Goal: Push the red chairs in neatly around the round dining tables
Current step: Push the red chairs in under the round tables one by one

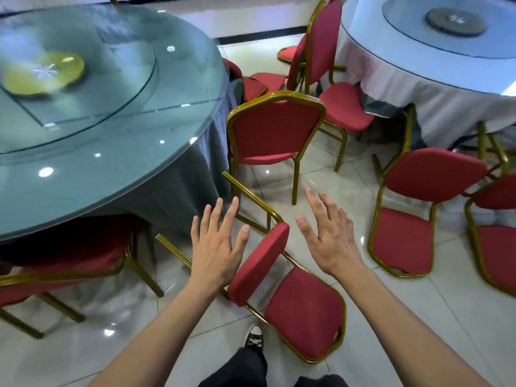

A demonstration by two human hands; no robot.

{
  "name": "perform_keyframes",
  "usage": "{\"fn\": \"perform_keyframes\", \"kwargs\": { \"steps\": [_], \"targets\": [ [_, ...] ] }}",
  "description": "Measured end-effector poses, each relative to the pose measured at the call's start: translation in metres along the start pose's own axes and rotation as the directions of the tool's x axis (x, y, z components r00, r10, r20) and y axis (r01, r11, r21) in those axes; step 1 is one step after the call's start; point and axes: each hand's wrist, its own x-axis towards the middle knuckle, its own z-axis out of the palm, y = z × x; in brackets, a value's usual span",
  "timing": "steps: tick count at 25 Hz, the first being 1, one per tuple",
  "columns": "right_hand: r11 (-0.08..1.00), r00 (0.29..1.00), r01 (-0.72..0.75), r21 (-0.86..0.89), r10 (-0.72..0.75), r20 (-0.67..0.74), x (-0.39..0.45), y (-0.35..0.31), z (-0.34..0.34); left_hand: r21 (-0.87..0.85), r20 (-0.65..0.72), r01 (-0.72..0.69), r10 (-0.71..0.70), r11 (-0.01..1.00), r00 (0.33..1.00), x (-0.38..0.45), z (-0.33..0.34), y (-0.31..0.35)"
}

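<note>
A red chair [304, 308] with a gold frame lies tipped over on the floor right in front of me, its seat edge sticking up between my hands. My left hand [215, 244] hovers to its left, fingers straight and spread, holding nothing. My right hand [329, 236] hovers to its right, also spread and holding nothing. Another red chair [275, 129] stands upright just beyond, beside the green-clothed round table [111, 163]. A further chair [55, 258] sits tucked under that table at the lower left.
A white-clothed round table [418, 79] stands at the upper right with several red chairs around it, one [402, 241] tipped on the floor, one [329, 79] upright. A glass turntable [83, 79] tops the green table. My shoe [253, 337] is on the tiled floor.
</note>
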Motion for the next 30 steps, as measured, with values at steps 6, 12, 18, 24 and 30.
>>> {"fn": "perform_keyframes", "kwargs": {
  "steps": [6,12,18,24,30],
  "targets": [
    [0.997,0.995,0.072,-0.016,-0.071,0.070,0.046,0.060,-0.016,0.005,-0.047,0.090,-0.089,0.996,0.995,0.024,0.034,0.042],
    [0.974,0.961,0.226,0.011,-0.224,0.162,0.089,0.120,-0.034,-0.016,-0.107,0.250,-0.250,0.968,0.962,0.017,0.072,0.107],
    [0.929,0.897,0.363,0.077,-0.371,0.239,0.109,0.176,-0.034,-0.060,-0.180,0.436,-0.440,0.898,0.880,-0.022,0.119,0.168],
    [0.902,0.831,0.405,0.148,-0.431,0.353,0.111,0.262,0.002,-0.046,-0.158,0.585,-0.584,0.810,0.796,-0.074,0.199,0.216],
    [0.905,0.784,0.400,0.147,-0.421,0.456,0.094,0.348,0.058,-0.068,-0.093,0.681,-0.684,0.729,0.723,-0.127,0.299,0.246]
  ]
}}
